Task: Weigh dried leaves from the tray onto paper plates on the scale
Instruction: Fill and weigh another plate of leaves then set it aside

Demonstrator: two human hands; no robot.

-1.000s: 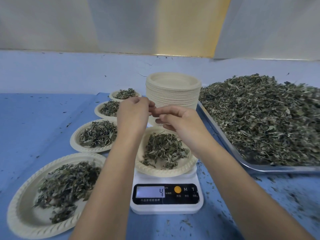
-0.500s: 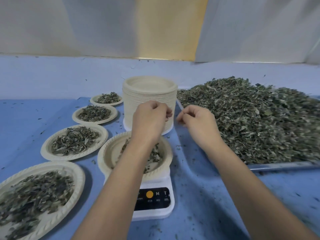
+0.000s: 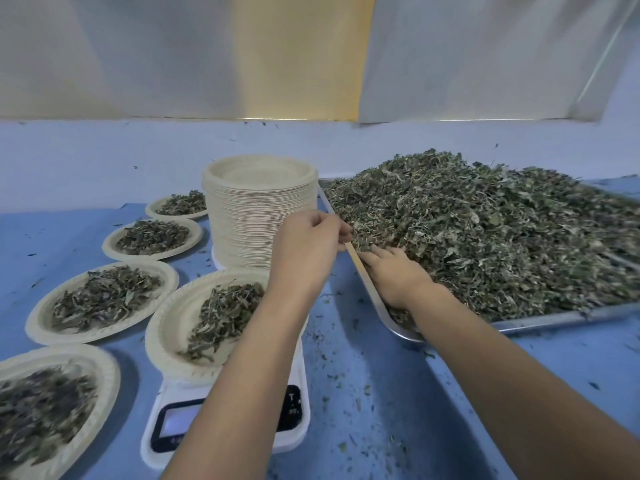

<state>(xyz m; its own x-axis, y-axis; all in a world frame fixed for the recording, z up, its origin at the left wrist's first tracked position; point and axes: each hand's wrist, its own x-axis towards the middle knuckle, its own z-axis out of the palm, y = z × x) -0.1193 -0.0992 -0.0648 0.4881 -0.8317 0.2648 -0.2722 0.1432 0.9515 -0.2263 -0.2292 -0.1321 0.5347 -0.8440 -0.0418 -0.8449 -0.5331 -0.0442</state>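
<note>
Plate on scale, under your left forearm, part filled. Left hand curled at tray rim; grip unclear. Right hand flat, fingers straight, tips buried in dried leaves. Light, brittle, loose: scoop from underneath, small pinches.

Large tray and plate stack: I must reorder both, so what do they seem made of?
Large silver tray: metal, likely stainless steel or aluminium; its bare rim is grey and shiny. Stack of cream round plates: seemingly moulded paper pulp; dull matte surface, thin stacked edges.
</note>
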